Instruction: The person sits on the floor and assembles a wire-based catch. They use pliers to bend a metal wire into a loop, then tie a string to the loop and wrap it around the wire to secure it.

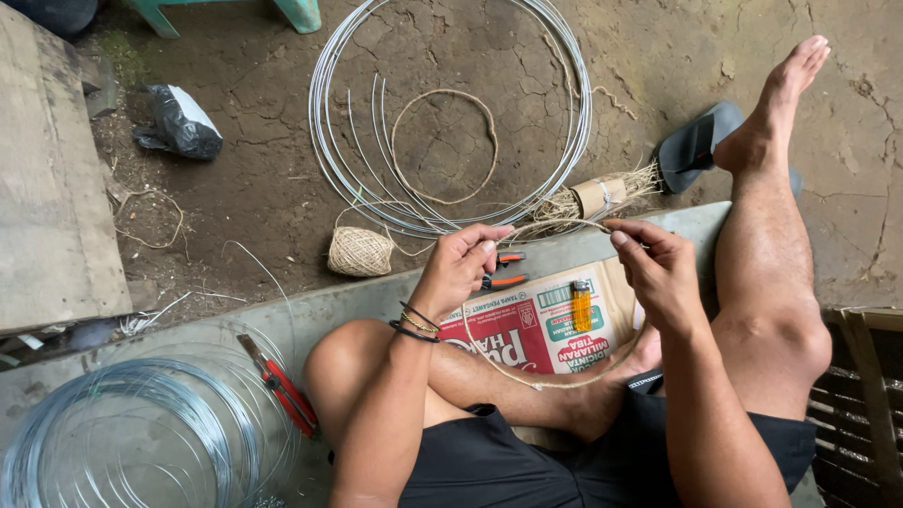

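One red-and-white printed package [536,334] under twine-wrapped ring [555,381]

You have two hoops wrapped in twine: one in your hands [555,381], one on the ground [444,146]. There are two coils of wire [329,113] [113,433], one ball of twine [360,251], one lighter [582,306] and one sandal [701,141].

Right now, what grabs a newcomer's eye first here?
Both hands, left hand and right hand, pinch a twine-wrapped wire ring held over the lap at centre. Beyond them, on the cracked dirt floor, lies a big coil of silver wire hoops with a small round ball of tan twine beside it. Red-handled cutters rest lower left.
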